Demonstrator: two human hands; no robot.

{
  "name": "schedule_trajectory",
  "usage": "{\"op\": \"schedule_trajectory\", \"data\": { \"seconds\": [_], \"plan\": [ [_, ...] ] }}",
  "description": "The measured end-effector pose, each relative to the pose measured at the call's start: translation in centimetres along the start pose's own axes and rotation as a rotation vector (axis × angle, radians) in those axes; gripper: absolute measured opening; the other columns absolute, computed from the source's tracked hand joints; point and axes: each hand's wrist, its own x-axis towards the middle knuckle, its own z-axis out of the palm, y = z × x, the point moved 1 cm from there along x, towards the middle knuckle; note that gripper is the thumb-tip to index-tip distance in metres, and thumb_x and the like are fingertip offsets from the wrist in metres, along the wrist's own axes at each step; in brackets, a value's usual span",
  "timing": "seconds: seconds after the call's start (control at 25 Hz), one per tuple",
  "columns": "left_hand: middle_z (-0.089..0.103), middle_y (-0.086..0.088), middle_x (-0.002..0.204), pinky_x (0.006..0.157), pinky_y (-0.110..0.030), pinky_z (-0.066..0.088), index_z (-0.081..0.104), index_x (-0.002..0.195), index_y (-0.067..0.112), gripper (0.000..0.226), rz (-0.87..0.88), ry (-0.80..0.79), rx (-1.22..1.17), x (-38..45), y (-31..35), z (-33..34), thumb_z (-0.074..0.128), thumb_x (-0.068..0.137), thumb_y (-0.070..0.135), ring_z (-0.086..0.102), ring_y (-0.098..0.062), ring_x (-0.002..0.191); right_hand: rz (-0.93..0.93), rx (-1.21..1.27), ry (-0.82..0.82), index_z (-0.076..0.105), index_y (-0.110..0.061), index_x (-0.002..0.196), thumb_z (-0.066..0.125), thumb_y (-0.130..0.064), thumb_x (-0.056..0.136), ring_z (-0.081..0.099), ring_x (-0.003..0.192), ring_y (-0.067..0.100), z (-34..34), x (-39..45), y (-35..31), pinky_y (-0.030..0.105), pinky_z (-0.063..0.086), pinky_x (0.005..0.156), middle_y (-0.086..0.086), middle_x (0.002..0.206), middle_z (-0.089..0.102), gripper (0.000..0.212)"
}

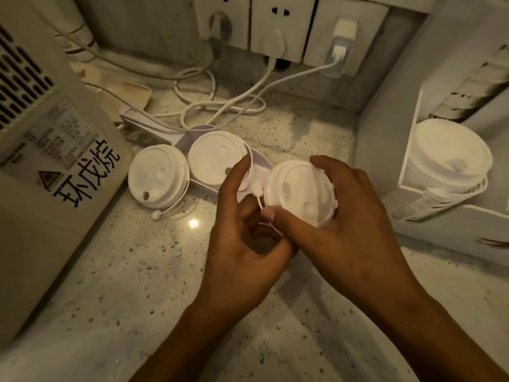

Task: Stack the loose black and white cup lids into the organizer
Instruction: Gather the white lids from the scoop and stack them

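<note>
My right hand grips a white cup lid by its rim, thumb at the near edge and fingers over the far edge. My left hand is beside it with fingers curled under the lid's left edge, near its thin plug strap; its index finger reaches up to a second white lid. A third white lid lies flat on the counter to the left. The white organizer at the right holds a tilted stack of white lids. No black lid is visible among the loose ones.
A beige appliance with a printed label fills the left side. White cables trail from wall sockets across the speckled counter. A white scoop-like holder lies under the middle lid.
</note>
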Motion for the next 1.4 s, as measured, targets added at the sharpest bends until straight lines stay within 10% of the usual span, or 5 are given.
{"op": "schedule_trajectory", "data": {
  "seconds": [0.24, 0.48, 0.72, 1.08, 1.4],
  "plan": [
    [0.076, -0.008, 0.112, 0.071, -0.035, 0.061, 0.049, 0.139, 0.032, 0.069, -0.236, -0.096, -0.279, 0.9, 1.5, -1.2, 0.070, 0.082, -0.001, 0.074, -0.026, 0.100, 0.028, 0.071, -0.069, 0.028, -0.074, 0.118, 0.054, -0.088, 0.061, 0.046, 0.102, -0.025, -0.7, -2.1, 0.3, -0.003, 0.041, 0.063, -0.042, 0.112, 0.041, 0.064],
    [0.077, -0.017, 0.099, 0.070, -0.033, 0.061, 0.052, 0.135, 0.028, 0.064, -0.241, -0.191, -0.249, 0.4, 1.9, -1.3, 0.065, 0.076, 0.008, 0.075, -0.030, 0.085, -0.139, -0.071, -0.077, 0.033, -0.041, 0.145, 0.071, -0.072, 0.064, 0.040, 0.119, -0.015, -2.2, -3.8, 1.3, 0.004, 0.032, 0.093, -0.032, 0.132, 0.039, 0.095],
    [0.075, -0.001, 0.092, 0.080, -0.035, 0.060, 0.060, 0.127, 0.024, 0.042, 0.068, -0.096, 0.271, -0.3, 2.3, -2.9, 0.067, 0.085, 0.027, 0.072, -0.020, 0.089, -0.061, -0.081, -0.103, 0.020, -0.074, 0.128, 0.047, -0.093, 0.063, 0.025, 0.118, -0.029, -0.6, -6.9, 2.3, 0.002, 0.026, 0.088, -0.062, 0.123, 0.021, 0.073],
    [0.057, -0.008, 0.125, 0.085, -0.036, 0.050, 0.045, 0.135, 0.017, 0.065, 0.064, 0.596, 0.787, 1.9, 1.9, -8.3, 0.066, 0.083, 0.050, 0.058, -0.023, 0.108, -0.186, -0.332, -0.062, 0.042, -0.023, 0.137, 0.059, -0.079, 0.060, 0.044, 0.136, 0.036, 4.3, -11.3, 2.9, 0.065, 0.046, 0.097, 0.005, 0.142, 0.056, 0.097],
    [0.043, -0.014, 0.137, 0.085, -0.049, 0.049, 0.038, 0.138, 0.013, 0.078, -0.068, 0.562, 1.003, 1.7, 1.5, -8.6, 0.071, 0.082, 0.057, 0.054, -0.039, 0.116, -0.255, -0.322, -0.013, 0.048, -0.021, 0.130, 0.059, -0.080, 0.055, 0.034, 0.137, 0.034, 6.5, -12.2, 4.2, 0.049, 0.025, 0.108, 0.009, 0.144, 0.052, 0.096]
  ]
}}
